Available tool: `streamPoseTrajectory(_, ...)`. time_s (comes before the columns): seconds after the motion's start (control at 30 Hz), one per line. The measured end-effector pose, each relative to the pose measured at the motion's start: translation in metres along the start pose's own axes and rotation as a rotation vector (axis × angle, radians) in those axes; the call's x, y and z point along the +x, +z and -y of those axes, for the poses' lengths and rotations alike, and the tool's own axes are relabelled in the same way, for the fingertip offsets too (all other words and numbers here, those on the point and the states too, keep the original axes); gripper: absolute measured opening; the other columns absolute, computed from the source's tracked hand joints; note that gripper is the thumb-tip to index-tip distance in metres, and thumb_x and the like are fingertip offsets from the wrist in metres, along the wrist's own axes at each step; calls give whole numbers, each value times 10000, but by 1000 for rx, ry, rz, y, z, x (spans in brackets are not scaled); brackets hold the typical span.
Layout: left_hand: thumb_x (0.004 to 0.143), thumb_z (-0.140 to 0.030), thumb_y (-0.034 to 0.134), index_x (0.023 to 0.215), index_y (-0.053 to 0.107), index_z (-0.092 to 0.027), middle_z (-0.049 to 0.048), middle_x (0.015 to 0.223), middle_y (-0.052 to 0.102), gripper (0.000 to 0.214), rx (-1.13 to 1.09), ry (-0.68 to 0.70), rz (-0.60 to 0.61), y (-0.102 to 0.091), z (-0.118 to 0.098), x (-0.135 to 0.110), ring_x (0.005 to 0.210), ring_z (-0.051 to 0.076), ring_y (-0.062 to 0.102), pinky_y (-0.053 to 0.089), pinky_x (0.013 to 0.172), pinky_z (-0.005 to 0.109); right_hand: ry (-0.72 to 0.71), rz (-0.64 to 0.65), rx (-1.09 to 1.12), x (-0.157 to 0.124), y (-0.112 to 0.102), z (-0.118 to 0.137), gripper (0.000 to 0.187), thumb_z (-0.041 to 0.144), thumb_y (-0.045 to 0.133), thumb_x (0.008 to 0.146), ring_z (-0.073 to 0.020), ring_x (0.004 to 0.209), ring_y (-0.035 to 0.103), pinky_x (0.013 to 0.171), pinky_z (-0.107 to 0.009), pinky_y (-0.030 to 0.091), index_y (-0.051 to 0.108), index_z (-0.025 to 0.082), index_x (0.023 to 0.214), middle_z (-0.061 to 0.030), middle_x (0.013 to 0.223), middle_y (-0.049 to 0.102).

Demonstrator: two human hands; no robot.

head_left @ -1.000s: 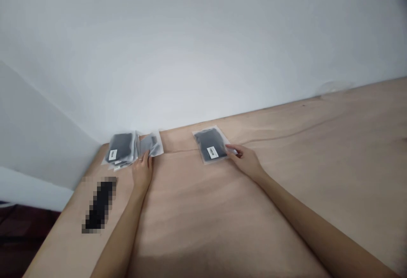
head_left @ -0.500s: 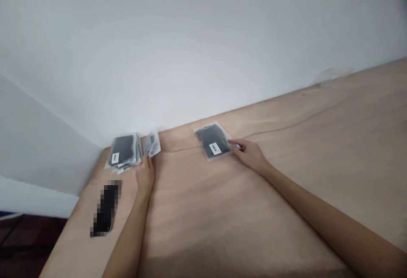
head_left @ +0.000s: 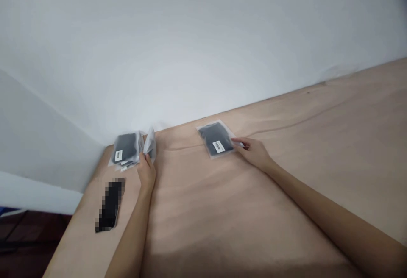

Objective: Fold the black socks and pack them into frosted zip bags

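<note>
My left hand (head_left: pixel 146 172) is closed on a frosted plastic bag (head_left: pixel 150 143), which stands tilted on edge just right of a stack of similar bags (head_left: pixel 126 147). The stack's bags hold something dark and flat, and the top one bears a white barcode label. Farther right, my right hand (head_left: pixel 252 151) pinches the right edge of another frosted bag (head_left: pixel 215 138). That one lies flat on the table with a dark folded item and a barcode label inside. What the left bag contains is mostly hidden.
A dark, pixelated oblong object (head_left: pixel 110 205) lies on the wooden table (head_left: pixel 206 210) near its left edge, beside my left forearm. A white wall (head_left: pixel 190 49) runs along the table's back. Some clear plastic (head_left: pixel 338 72) rests at the back right.
The bag in my left hand has turned more on edge beside the stack. My right hand keeps its pinch on the other bag. The whole view has shifted slightly.
</note>
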State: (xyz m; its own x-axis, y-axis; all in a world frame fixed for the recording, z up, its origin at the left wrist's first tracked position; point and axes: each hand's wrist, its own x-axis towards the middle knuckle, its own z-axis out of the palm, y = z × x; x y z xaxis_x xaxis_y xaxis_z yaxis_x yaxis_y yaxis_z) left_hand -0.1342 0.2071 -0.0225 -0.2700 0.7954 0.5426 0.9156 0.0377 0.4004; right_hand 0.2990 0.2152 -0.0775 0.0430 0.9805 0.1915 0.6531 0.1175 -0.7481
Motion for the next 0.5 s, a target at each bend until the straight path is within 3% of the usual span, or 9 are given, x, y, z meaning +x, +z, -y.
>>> streamPoseTrajectory(0.2,1055,-299,338,1384,506,-86,175,949,721,426,-53,-25,4,-1,-9,2,772,302,702,509,674,355,13,14,-22,-1,-3,4,304,374,623,1002,-217,1023,669,874,-421,582,638,199,1251,-87,1257,653)
streamPoseTrajectory(0.5,1074,-322,342,1291,564,-108,131,844,702,377,-34,-10,62,-6,-16,1,703,269,677,473,641,317,7,16,-40,0,-3,7,304,373,623,1002,-221,1034,666,884,-427,578,638,201,1252,-87,1266,650)
